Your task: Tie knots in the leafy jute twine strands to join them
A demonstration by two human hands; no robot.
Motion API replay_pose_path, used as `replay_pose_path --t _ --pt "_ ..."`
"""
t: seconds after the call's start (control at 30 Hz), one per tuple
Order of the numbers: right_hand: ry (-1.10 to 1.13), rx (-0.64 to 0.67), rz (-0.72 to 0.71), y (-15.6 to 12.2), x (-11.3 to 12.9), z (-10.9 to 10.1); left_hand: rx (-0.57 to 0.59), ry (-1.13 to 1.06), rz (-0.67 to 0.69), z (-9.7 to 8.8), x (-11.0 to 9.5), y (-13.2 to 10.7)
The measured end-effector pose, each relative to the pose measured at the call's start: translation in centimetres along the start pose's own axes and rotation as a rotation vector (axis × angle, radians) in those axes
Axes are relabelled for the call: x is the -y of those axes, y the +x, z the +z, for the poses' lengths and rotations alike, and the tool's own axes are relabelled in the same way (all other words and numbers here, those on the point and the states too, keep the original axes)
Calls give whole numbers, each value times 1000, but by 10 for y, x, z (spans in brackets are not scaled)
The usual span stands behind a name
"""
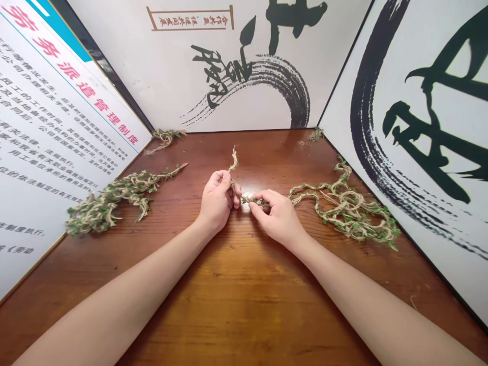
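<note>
Thumb and fingertips of the left hand (217, 199) pinch a leafy twine (234, 161) just below its frayed tip, while the right hand (277, 211) grips it close by, above the middle of a glossy brown table (229, 295). Seen from here, the twine is tan, twisted and flecked with small green leaves. Beyond the right hand, a loose, looping tangle (353, 206) sprawls; a denser bundle (114, 201) lies at left, near the lettered panel (57, 117).
</note>
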State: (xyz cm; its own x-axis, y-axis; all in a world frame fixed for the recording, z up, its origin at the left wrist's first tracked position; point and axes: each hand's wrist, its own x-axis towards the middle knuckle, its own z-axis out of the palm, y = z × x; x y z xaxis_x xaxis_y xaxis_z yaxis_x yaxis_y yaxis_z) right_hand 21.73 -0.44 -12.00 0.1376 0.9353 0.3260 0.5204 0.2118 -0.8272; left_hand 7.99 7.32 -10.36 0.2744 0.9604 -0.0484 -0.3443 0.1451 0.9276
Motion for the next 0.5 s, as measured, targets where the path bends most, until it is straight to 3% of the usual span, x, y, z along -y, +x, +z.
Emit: replay_pose_path --t 0.5 --pt "-59 5 -7 0 4 0 -91 -69 -97 3 -5 2"
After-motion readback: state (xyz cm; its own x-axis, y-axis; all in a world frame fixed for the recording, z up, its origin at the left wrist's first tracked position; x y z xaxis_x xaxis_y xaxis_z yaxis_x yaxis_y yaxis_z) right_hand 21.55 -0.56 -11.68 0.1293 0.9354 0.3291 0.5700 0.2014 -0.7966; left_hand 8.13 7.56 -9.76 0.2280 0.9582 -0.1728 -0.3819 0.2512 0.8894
